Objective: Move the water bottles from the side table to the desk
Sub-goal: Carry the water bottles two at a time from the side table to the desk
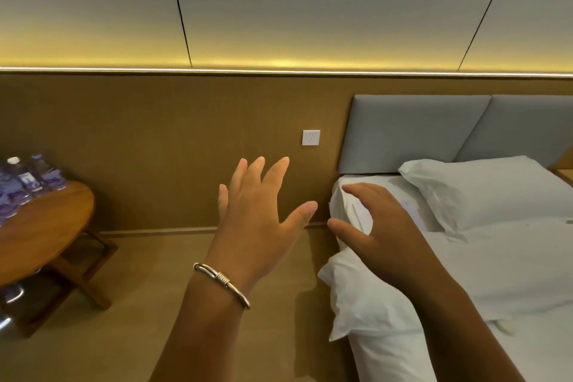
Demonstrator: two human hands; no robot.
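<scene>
Purple-labelled water bottles [29,178] stood clustered on the round wooden side table [46,226], well to the left of both hands. I logged the left hand [257,211] raised with fingers spread, holding nothing, a silver bracelet [221,282] on its wrist. The right hand [381,236] hung loosely curled and empty over the white bedding [496,257].

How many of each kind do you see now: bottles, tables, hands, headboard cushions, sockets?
Water bottles: at least 3 (blurred cluster, cut off by the frame edge)
Side table: 1
Hands: 2, left hand and right hand
Headboard cushions: 2
Wall socket: 1
Total: at least 9
</scene>
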